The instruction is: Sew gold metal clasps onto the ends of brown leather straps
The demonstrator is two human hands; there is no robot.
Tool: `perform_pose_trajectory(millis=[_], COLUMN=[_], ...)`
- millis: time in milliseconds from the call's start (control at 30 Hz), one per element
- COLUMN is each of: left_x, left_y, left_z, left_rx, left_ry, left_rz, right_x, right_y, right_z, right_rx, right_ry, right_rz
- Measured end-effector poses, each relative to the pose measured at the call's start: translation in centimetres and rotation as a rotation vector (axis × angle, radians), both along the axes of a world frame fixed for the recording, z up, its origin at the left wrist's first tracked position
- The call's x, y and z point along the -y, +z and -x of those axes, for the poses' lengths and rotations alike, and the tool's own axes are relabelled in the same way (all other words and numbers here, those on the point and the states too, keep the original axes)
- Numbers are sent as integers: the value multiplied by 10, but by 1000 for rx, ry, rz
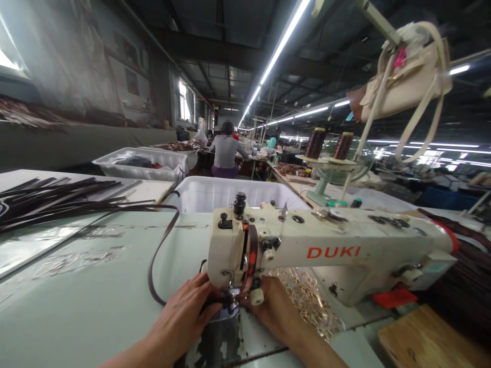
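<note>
A white bin (215,194) stands behind the machine (307,248); its inside looks bare, though only part shows. A second bin (126,166) further back holds dark scraps. A heap of small metal rings (310,301) lies on the counter (76,291) under the machine arm. The left hand (184,309) lies flat, fingers pressing a dark strap (155,266) at the needle. The right hand (270,301) rests opposite; its grip is hidden. The strap loops left toward a pile of straps (49,197).
</note>
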State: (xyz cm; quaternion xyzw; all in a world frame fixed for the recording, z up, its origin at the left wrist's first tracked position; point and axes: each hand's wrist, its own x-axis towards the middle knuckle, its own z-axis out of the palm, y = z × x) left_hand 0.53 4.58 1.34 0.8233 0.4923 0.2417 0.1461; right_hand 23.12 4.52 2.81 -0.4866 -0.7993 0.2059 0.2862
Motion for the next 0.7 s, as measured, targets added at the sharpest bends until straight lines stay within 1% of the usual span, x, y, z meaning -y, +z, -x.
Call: perform_pose_trajectory(millis=[133, 200, 400, 500, 700], left_x=[-3, -4, -7, -8, -11], left_y=[-10, -12, -6, -2, -4], left_z=[1, 0, -1, 0, 1], left_rx=[47, 71, 94, 104, 111], left_ry=[-80, -98, -135, -151, -146], left_rz=[-138, -171, -190, -168, -124], right_x=[0, -1, -2, -3, -5], right_y=[1, 0, -5, -8, -14], right_z=[1, 1, 3, 4, 5], right_rx=[-25, -56, -96, -126, -130], right_ry=[-4, -7, -37, -47, -64], right_rz=[29, 34, 50, 35, 55])
